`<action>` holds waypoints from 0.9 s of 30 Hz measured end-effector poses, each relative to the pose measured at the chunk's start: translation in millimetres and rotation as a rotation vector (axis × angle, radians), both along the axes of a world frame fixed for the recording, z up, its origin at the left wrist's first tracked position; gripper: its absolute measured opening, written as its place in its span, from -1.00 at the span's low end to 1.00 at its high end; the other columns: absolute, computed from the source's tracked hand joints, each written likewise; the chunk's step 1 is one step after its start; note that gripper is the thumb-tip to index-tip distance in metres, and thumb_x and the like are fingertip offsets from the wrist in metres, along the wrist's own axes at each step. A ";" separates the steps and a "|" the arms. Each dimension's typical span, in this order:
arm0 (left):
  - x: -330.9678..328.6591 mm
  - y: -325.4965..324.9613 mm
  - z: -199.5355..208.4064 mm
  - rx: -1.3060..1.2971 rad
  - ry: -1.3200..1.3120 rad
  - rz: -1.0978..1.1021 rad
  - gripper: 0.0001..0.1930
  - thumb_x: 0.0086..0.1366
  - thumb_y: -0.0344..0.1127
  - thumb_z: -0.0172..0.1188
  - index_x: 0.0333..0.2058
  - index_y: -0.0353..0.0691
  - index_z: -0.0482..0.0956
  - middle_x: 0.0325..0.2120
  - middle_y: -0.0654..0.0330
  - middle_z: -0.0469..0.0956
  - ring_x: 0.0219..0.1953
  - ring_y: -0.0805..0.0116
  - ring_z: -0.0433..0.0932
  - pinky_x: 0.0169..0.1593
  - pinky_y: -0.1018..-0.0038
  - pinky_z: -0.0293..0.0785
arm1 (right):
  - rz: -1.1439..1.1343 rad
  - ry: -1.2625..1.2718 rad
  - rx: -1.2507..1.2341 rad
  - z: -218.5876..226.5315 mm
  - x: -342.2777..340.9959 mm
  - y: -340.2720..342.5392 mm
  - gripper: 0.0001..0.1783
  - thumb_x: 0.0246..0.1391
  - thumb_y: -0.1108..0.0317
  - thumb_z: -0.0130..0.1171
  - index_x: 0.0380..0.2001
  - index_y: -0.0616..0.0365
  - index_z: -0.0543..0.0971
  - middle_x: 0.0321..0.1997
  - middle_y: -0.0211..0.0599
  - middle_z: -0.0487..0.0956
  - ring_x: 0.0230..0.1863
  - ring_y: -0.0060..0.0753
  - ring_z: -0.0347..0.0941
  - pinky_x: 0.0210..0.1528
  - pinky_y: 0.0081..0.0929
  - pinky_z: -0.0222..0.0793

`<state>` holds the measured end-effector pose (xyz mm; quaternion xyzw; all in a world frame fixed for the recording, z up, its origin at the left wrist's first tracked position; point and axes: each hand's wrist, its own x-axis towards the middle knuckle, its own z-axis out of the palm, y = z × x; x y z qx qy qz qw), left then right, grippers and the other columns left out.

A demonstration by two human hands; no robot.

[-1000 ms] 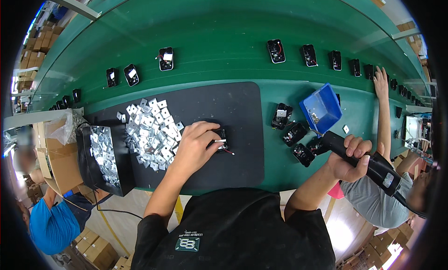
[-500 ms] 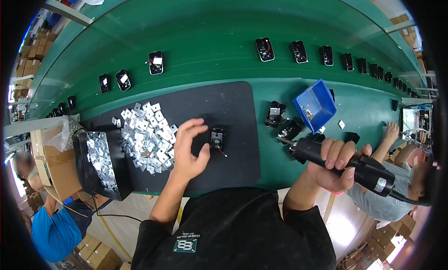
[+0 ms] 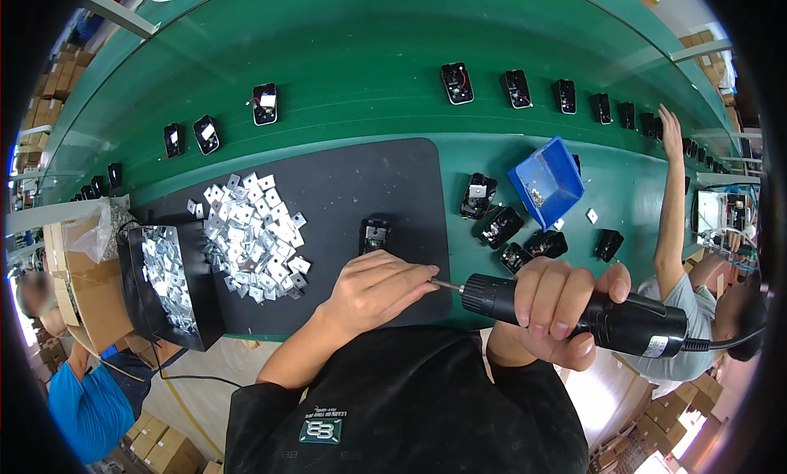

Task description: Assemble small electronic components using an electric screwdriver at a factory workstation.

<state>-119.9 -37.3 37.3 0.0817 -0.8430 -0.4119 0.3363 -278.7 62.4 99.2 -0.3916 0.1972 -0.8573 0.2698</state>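
My right hand (image 3: pixel 557 310) is wrapped round a black electric screwdriver (image 3: pixel 631 322), whose bit (image 3: pixel 447 285) points left. My left hand (image 3: pixel 377 290) is closed in a pinch, thumb and fingertips meeting right at the tip of the bit. Anything small between those fingertips is hidden. Just beyond my left hand, a black housing with parts inside (image 3: pixel 375 235) lies on the dark mat (image 3: pixel 352 179), its near end covered by the hand. A heap of small silvery metal plates with holes (image 3: pixel 254 236) spreads on the mat to the left.
A blue bin (image 3: pixel 566 179) with small metal pieces stands at right, near several black housings (image 3: pixel 500 226). More housings (image 3: pixel 457 83) line the green belt (image 3: pixel 352 72). At left, a black box (image 3: pixel 209 310) holds metal plates beside a carton (image 3: pixel 102 285). A co-worker's arm (image 3: pixel 672 204) reaches over the right side.
My left hand has moved from open beside the housing to a pinch at the bit's tip. The screwdriver has come left and nearer. A co-worker's arm at right has stretched toward the belt.
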 end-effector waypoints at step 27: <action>37.0 -40.6 -54.8 -0.030 -0.489 0.006 -0.07 -0.24 -0.22 0.46 0.15 -0.29 0.19 0.08 0.03 0.35 0.14 0.05 0.31 0.17 0.23 0.25 | -0.020 -0.097 0.233 -32.6 17.5 -17.4 -0.51 -0.01 0.35 0.21 -0.11 0.00 0.15 -0.62 -0.46 0.33 -0.63 -0.50 0.28 -0.47 -0.45 0.32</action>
